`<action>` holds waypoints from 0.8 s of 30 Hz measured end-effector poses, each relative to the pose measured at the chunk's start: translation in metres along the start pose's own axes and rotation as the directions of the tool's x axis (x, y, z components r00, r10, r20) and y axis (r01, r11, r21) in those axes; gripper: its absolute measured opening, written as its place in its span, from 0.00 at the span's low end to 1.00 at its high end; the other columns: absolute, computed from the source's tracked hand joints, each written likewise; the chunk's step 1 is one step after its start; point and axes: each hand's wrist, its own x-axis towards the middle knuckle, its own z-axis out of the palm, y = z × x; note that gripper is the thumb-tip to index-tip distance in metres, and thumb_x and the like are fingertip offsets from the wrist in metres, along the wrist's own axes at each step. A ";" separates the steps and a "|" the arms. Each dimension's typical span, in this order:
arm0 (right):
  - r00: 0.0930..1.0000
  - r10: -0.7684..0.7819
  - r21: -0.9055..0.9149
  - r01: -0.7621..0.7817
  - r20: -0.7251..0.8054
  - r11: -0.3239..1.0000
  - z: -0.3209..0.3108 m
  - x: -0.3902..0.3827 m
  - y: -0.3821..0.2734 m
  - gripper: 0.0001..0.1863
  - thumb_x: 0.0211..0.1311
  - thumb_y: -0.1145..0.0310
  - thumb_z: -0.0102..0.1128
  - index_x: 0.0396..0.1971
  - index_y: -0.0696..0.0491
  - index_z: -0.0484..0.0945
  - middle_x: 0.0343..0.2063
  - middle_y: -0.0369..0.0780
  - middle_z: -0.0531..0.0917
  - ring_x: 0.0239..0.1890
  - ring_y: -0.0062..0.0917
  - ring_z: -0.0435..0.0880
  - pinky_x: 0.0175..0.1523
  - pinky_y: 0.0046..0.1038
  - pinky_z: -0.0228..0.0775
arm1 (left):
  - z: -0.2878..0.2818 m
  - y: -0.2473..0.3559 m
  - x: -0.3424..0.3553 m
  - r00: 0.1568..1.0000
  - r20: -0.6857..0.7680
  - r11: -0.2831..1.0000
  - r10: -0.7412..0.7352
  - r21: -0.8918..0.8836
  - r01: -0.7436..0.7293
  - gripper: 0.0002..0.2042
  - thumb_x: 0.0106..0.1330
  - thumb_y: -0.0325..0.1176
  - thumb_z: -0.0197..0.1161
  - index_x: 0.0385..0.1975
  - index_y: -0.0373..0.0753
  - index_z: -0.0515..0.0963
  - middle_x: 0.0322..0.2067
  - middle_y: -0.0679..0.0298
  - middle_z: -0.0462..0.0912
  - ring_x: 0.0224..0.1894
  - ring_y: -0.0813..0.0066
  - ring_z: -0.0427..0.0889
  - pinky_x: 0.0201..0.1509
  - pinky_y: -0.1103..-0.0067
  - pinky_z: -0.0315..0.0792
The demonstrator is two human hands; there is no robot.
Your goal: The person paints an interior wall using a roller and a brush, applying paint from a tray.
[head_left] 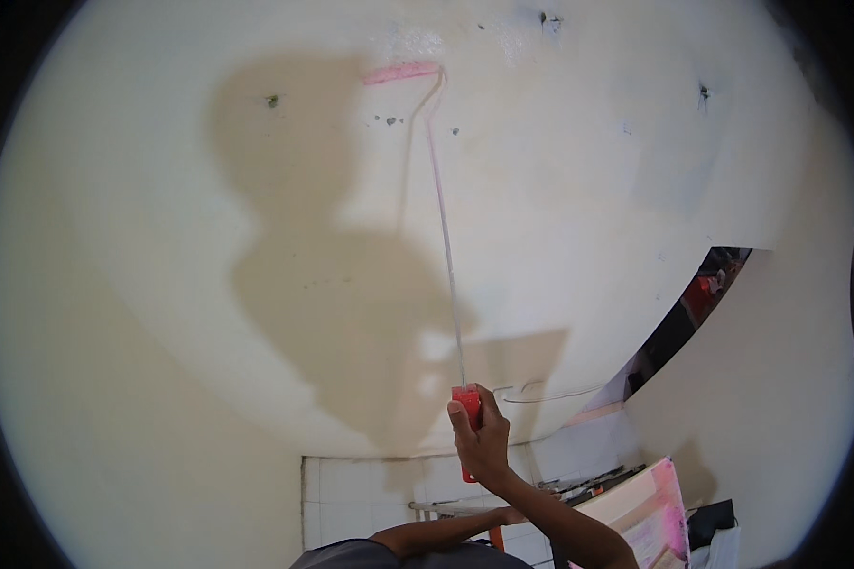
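My right hand (pixel 484 438) is wrapped around the red handle of a paint roller (pixel 450 266). The roller's long thin metal rod reaches up the cream wall (pixel 560 180). At its top, the pink-stained roller sleeve lies against the wall, beside a wet-looking patch. My left hand (pixel 512 515) is low down, its arm crossing from the left; my right forearm covers most of it, so its fingers do not show. Just right of my right forearm is a tilted white tray (pixel 650 498) smeared with pink paint. Whether my left hand holds the tray is hidden.
My shadow falls across the wall. Several chipped holes (pixel 550 19) mark its upper part. A dark opening (pixel 683 327) cuts through at the right, and a thin wire (pixel 550 395) hangs below. White tiles (pixel 351 503) line the lower wall, with a pale rail (pixel 436 510) near them.
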 end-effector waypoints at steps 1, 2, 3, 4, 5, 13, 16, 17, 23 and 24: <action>0.999 0.031 0.015 -0.031 0.014 0.999 -0.003 -0.001 -0.001 0.23 0.60 0.55 0.58 0.44 0.59 0.69 0.18 0.35 0.74 0.16 0.14 0.70 0.22 0.19 0.65 | 0.004 0.001 0.004 1.000 0.004 1.000 0.009 0.008 -0.009 0.22 0.65 0.37 0.44 0.57 0.34 0.63 0.56 0.50 0.66 0.61 0.58 0.62 0.64 0.70 0.55; 0.999 0.018 0.012 -0.018 0.026 1.000 -0.001 0.006 -0.005 0.21 0.60 0.56 0.58 0.44 0.58 0.69 0.18 0.35 0.74 0.16 0.14 0.70 0.22 0.19 0.65 | 0.001 0.001 0.000 1.000 -0.009 1.000 0.005 0.016 -0.004 0.22 0.65 0.37 0.44 0.57 0.34 0.63 0.56 0.50 0.66 0.61 0.57 0.62 0.64 0.70 0.55; 1.000 0.007 0.025 -0.008 0.031 1.000 -0.001 0.016 -0.017 0.21 0.60 0.56 0.58 0.44 0.58 0.69 0.18 0.35 0.74 0.16 0.14 0.70 0.22 0.19 0.65 | 0.004 0.003 0.001 1.000 0.000 1.000 0.011 0.021 -0.011 0.22 0.65 0.37 0.45 0.57 0.34 0.63 0.56 0.50 0.66 0.61 0.57 0.62 0.64 0.70 0.55; 0.999 0.007 0.055 -0.009 0.046 0.998 0.004 0.025 -0.025 0.21 0.60 0.56 0.58 0.44 0.58 0.70 0.18 0.35 0.74 0.15 0.13 0.70 0.21 0.19 0.65 | 0.002 0.003 -0.002 1.000 -0.012 1.000 0.006 0.027 -0.006 0.22 0.65 0.37 0.45 0.57 0.34 0.63 0.56 0.50 0.66 0.61 0.57 0.62 0.64 0.70 0.55; 0.998 0.006 0.085 -0.012 0.062 0.996 0.008 0.028 -0.029 0.21 0.60 0.56 0.58 0.43 0.57 0.70 0.18 0.35 0.74 0.15 0.13 0.70 0.21 0.19 0.64 | 0.001 0.003 -0.006 1.000 -0.024 1.000 0.001 0.026 0.000 0.22 0.65 0.37 0.45 0.57 0.34 0.63 0.56 0.50 0.66 0.61 0.57 0.62 0.64 0.70 0.55; 0.997 0.078 0.025 -0.079 0.009 0.997 0.004 -0.019 0.000 0.21 0.60 0.56 0.57 0.43 0.58 0.69 0.23 0.39 0.77 0.23 0.19 0.73 0.30 0.23 0.69 | 0.008 0.005 0.008 1.000 0.018 0.997 0.018 0.070 -0.020 0.22 0.64 0.37 0.47 0.57 0.34 0.63 0.57 0.50 0.66 0.61 0.57 0.62 0.64 0.70 0.55; 1.000 -0.025 0.080 0.024 0.012 0.996 0.016 0.012 -0.033 0.21 0.60 0.56 0.57 0.42 0.58 0.70 0.22 0.37 0.76 0.21 0.19 0.72 0.29 0.23 0.67 | 0.003 0.006 -0.001 1.000 -0.004 0.996 0.010 0.085 -0.010 0.23 0.64 0.37 0.48 0.57 0.34 0.63 0.57 0.50 0.66 0.61 0.57 0.62 0.64 0.70 0.55; 0.999 -0.019 0.102 0.016 0.026 0.995 0.018 0.024 -0.047 0.20 0.60 0.57 0.57 0.43 0.58 0.70 0.22 0.37 0.76 0.21 0.18 0.71 0.28 0.22 0.67 | 0.003 0.008 -0.002 1.000 -0.004 0.996 0.014 0.089 -0.014 0.23 0.64 0.37 0.48 0.57 0.34 0.63 0.57 0.50 0.66 0.61 0.57 0.61 0.64 0.70 0.55; 0.994 -0.100 0.087 0.097 0.032 0.991 0.016 0.033 -0.063 0.21 0.62 0.56 0.55 0.43 0.59 0.69 0.18 0.34 0.73 0.18 0.14 0.69 0.23 0.19 0.64 | -0.003 0.006 -0.004 1.000 0.013 0.993 0.004 0.118 -0.006 0.23 0.63 0.37 0.49 0.57 0.34 0.62 0.57 0.50 0.66 0.62 0.57 0.61 0.64 0.69 0.55; 0.996 -0.081 0.098 0.077 0.031 0.992 0.012 0.027 -0.057 0.21 0.62 0.56 0.55 0.43 0.59 0.69 0.17 0.33 0.72 0.17 0.14 0.68 0.22 0.19 0.63 | -0.002 0.006 -0.001 1.000 0.021 0.993 0.003 0.121 -0.005 0.23 0.63 0.37 0.50 0.57 0.34 0.62 0.57 0.50 0.66 0.62 0.57 0.61 0.64 0.69 0.55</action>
